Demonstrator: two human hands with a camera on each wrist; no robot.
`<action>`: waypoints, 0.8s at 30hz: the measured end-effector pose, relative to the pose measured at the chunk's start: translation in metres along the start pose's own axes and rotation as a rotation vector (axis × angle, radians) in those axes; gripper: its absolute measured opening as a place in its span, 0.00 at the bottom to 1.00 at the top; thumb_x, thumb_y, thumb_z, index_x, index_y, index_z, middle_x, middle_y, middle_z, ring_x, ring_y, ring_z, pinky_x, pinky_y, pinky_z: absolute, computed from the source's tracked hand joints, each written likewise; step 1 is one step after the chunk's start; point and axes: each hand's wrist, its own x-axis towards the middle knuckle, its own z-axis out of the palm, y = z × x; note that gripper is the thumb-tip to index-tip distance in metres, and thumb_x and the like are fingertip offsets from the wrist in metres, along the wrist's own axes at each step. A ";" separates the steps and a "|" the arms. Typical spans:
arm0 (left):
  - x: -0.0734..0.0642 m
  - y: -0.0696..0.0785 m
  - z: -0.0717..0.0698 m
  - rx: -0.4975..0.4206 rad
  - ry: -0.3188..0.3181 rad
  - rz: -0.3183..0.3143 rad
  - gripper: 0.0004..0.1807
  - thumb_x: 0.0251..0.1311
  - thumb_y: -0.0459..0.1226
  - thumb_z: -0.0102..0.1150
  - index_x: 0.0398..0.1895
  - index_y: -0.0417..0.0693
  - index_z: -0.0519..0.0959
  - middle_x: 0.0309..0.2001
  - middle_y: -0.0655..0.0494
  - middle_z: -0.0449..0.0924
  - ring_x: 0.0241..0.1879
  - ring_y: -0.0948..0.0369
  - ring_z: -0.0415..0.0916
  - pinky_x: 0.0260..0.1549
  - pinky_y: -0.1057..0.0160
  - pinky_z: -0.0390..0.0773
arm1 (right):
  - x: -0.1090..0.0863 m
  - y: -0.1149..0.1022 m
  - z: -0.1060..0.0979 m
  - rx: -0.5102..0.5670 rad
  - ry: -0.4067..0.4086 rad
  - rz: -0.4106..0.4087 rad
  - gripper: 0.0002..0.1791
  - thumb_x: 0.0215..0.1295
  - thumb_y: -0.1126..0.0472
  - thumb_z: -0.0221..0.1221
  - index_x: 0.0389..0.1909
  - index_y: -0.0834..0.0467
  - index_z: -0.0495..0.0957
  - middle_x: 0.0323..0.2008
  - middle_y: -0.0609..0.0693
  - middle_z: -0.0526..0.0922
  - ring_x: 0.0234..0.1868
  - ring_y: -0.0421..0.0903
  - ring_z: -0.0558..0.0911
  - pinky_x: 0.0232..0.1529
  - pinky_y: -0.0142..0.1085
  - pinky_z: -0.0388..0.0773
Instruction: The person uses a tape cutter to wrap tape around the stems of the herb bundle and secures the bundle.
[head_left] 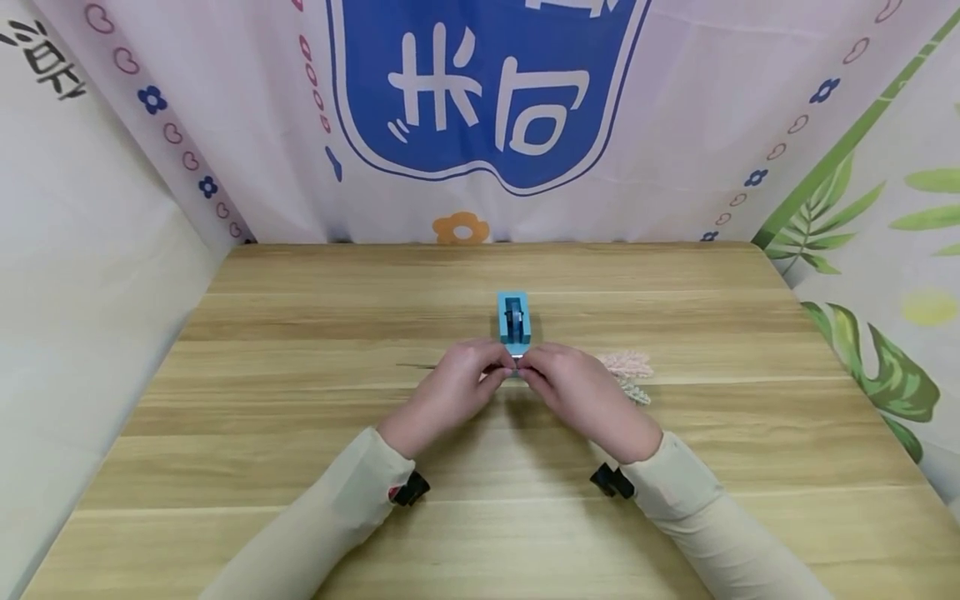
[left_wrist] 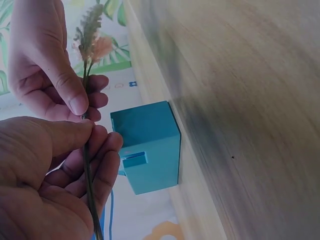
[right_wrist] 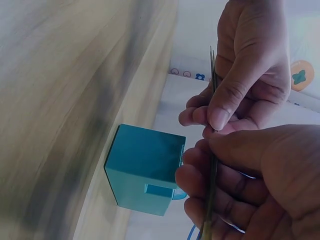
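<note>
Two thin flower stems (left_wrist: pixel 89 185) run side by side through both hands, just in front of a blue tape dispenser (head_left: pixel 503 327). My left hand (head_left: pixel 459 379) pinches them between thumb and fingers toward their bare ends. Right beside it, fingertips nearly meeting, my right hand (head_left: pixel 581 396) pinches the same stems nearer the blooms. A fluffy pink flower head (head_left: pixel 628 364) and a pale green one (head_left: pixel 635 392) stick out past the right hand. In the right wrist view the stem tips (right_wrist: pixel 212 57) extend beyond the left hand. Fingers hide the pinched spot.
The dispenser stands upright on a wood-grain table (head_left: pixel 300 467), with a tape roll (head_left: pixel 515 321) in its slot. A printed curtain (head_left: pixel 262 108) hangs along the back edge. Black wrist cameras (head_left: pixel 411 489) sit at both cuffs, low over the tabletop.
</note>
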 end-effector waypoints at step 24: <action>-0.007 -0.005 0.014 -0.046 -0.044 -0.064 0.05 0.65 0.26 0.65 0.38 0.41 0.88 0.40 0.50 0.89 0.41 0.59 0.84 0.45 0.59 0.86 | -0.001 0.004 0.011 0.018 -0.109 0.035 0.03 0.70 0.63 0.67 0.37 0.55 0.88 0.33 0.45 0.88 0.30 0.37 0.79 0.36 0.35 0.80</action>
